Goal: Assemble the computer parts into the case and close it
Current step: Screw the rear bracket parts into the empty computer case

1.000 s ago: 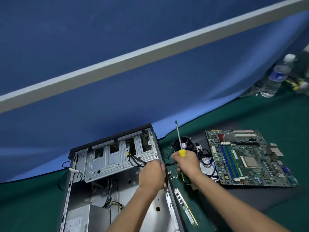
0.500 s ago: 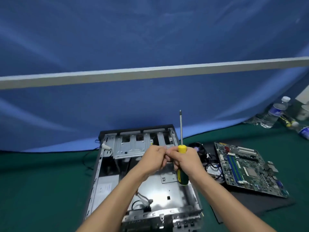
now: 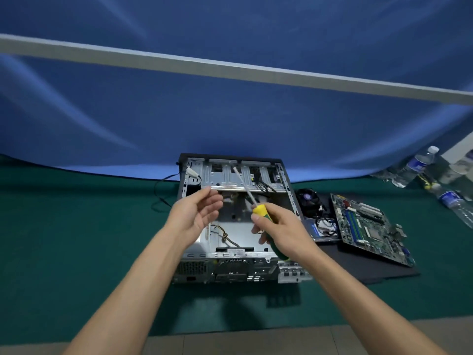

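The left hand (image 3: 198, 216) is hovering over the open computer case (image 3: 194, 252) with fingers spread and relaxed, holding nothing. Just beside it, the right hand (image 3: 281, 233) is gripping a yellow-and-green screwdriver (image 3: 261, 212), shaft tilting up-left over the case. The motherboard (image 3: 368, 226) is lying on a black mat (image 3: 363, 271) further right.
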Demonstrator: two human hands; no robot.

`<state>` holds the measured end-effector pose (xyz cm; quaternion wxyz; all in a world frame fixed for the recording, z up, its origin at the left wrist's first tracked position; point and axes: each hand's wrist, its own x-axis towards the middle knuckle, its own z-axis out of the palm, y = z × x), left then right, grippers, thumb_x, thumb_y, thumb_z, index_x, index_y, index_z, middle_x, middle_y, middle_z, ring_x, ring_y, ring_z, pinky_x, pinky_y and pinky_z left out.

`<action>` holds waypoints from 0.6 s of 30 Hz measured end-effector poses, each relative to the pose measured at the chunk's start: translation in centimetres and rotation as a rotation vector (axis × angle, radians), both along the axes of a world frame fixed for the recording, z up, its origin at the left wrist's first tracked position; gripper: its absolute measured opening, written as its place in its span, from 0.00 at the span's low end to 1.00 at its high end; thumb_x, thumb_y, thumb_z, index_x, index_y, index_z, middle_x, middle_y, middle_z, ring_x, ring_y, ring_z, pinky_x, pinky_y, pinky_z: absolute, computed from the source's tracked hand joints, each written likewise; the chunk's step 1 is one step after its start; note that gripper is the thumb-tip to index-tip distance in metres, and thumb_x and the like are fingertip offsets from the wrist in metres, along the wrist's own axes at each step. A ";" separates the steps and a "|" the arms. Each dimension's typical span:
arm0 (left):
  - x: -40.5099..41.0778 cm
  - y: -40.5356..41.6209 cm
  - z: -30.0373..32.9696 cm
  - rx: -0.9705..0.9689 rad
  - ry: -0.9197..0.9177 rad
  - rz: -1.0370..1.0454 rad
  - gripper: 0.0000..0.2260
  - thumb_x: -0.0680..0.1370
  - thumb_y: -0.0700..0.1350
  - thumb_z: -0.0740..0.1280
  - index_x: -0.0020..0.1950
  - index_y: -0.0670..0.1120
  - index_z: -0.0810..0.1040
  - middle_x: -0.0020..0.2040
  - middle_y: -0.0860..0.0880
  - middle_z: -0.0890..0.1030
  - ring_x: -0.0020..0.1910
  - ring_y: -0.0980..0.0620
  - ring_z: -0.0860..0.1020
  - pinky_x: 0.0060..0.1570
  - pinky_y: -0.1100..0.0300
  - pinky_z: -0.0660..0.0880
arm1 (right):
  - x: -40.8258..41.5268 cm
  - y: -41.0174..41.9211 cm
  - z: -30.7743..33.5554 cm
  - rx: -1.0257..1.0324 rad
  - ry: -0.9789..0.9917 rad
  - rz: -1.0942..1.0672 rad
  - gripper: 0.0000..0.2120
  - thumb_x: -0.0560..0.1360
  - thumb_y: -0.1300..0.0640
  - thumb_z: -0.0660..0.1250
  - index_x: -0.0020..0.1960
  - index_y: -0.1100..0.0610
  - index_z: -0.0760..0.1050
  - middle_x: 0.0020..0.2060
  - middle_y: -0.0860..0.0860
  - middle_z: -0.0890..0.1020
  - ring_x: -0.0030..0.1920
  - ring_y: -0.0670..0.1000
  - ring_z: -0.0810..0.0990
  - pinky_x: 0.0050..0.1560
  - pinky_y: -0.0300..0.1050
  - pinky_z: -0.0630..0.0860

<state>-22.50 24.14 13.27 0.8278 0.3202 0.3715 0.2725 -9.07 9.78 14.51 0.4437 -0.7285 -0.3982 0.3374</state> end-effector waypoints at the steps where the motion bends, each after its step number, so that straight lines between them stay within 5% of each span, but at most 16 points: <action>1: -0.6 0.0 0.0 -0.028 -0.025 0.028 0.08 0.80 0.42 0.63 0.46 0.39 0.78 0.34 0.45 0.83 0.29 0.54 0.82 0.26 0.65 0.77 | -0.2 -0.2 0.0 -0.007 -0.028 0.027 0.08 0.78 0.56 0.66 0.56 0.55 0.77 0.34 0.48 0.80 0.30 0.45 0.77 0.34 0.40 0.75; 6: -2.0 -1.7 0.4 -0.070 -0.079 0.128 0.10 0.81 0.41 0.59 0.44 0.39 0.76 0.35 0.43 0.84 0.33 0.49 0.84 0.33 0.59 0.81 | -0.9 -1.5 -0.4 -0.128 -0.256 0.146 0.17 0.75 0.46 0.68 0.63 0.41 0.74 0.36 0.41 0.78 0.35 0.41 0.75 0.40 0.45 0.74; 12: -2.4 -5.3 0.7 -0.092 -0.045 0.161 0.09 0.81 0.42 0.61 0.45 0.39 0.77 0.37 0.43 0.84 0.35 0.48 0.84 0.34 0.58 0.81 | -1.4 -4.6 -1.6 -0.160 -0.307 0.179 0.18 0.74 0.43 0.67 0.64 0.37 0.73 0.42 0.42 0.81 0.39 0.45 0.77 0.46 0.48 0.75; 18: -2.3 -9.0 0.8 -0.133 -0.033 0.213 0.09 0.80 0.43 0.62 0.45 0.39 0.77 0.36 0.43 0.84 0.34 0.49 0.84 0.31 0.58 0.81 | -1.7 -8.3 -2.5 -0.157 -0.276 0.164 0.18 0.74 0.42 0.67 0.64 0.36 0.72 0.33 0.40 0.77 0.35 0.46 0.73 0.43 0.44 0.73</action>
